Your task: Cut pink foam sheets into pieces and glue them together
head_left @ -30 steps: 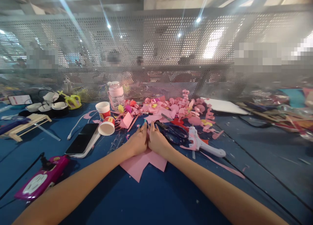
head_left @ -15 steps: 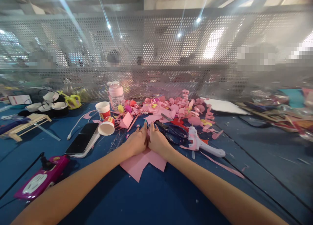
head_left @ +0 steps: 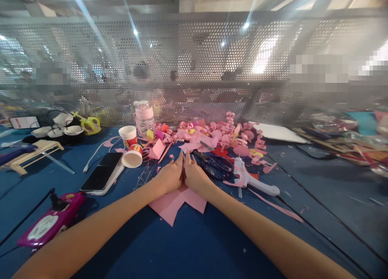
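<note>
My left hand (head_left: 170, 177) and my right hand (head_left: 196, 176) meet side by side at the middle of the blue table, fingers pointing away from me. Both are closed on a sheet of pink paper (head_left: 169, 206), whose pointed ends stick out below my wrists. The part of the paper between my fingers is mostly hidden. Just beyond my fingertips lie loose pink paper pieces (head_left: 212, 139). To the right of my right hand are dark-handled scissors (head_left: 216, 165) and a white glue gun (head_left: 257, 184).
Left of my hands are two paper cups (head_left: 132, 157), a black phone (head_left: 103, 172) and a purple power strip (head_left: 53, 222). A pink-lidded bottle (head_left: 144, 117) stands before the perforated metal screen (head_left: 200, 48). Black cords cross the table at right.
My fingertips have drawn slightly closer together. The pink paper has barely moved.
</note>
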`<state>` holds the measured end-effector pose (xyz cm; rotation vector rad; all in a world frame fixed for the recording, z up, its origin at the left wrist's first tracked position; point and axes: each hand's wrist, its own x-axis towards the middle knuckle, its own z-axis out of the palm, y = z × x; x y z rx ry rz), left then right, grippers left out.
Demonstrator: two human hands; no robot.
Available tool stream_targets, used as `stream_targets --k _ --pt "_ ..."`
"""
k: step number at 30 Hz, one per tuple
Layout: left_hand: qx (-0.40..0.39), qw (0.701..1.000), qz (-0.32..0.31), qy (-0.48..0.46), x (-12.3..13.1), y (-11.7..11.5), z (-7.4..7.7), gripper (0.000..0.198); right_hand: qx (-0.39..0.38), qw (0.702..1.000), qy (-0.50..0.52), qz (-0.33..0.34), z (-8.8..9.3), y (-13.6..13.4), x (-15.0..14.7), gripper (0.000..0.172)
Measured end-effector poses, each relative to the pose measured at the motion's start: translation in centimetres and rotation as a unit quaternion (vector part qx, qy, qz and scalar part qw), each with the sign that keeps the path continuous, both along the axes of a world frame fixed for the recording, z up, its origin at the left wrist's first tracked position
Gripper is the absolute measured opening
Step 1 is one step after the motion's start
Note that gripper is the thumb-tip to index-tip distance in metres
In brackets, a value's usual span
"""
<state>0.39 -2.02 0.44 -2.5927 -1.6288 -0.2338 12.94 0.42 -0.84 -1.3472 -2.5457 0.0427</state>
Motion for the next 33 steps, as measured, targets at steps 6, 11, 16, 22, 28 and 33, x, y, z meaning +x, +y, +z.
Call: stream_targets --k 6,11,16,22,28,33 --pt "-0.008 1.0 -0.007 -0.016 -0.2 -0.1 0.2 0.076 -0.013 1.0 -0.022 0.01 0.6 -0.1 0.0 0.08" --pt "-0.014 1.0 0.014 -0.019 -0.4 0.1 -0.5 0.077 -0.038 0.999 0.012 0.024 0.0 0.2 0.3 0.085" --pt "-0.012 1.0 0.027 0.0 -0.5 0.5 -0.9 0.076 -0.045 0.998 0.054 -0.005 0.1 -0.2 0.6 0.086" --pt "-0.016 0.999 0.037 0.012 -0.3 0.3 -0.7 0.081 -0.029 0.999 0.031 -0.022 0.8 -0.9 0.3 0.083" --pt "-0.022 0.998 0.05 -0.013 -0.2 0.0 -0.8 0.084 -0.021 0.999 0.017 -0.029 1.1 -1.1 0.3 0.081" --pt "-0.001 0.998 0.01 -0.065 -0.5 0.0 -1.1 0.089 -0.006 0.999 0.025 -0.029 0.9 -1.0 0.3 0.075"
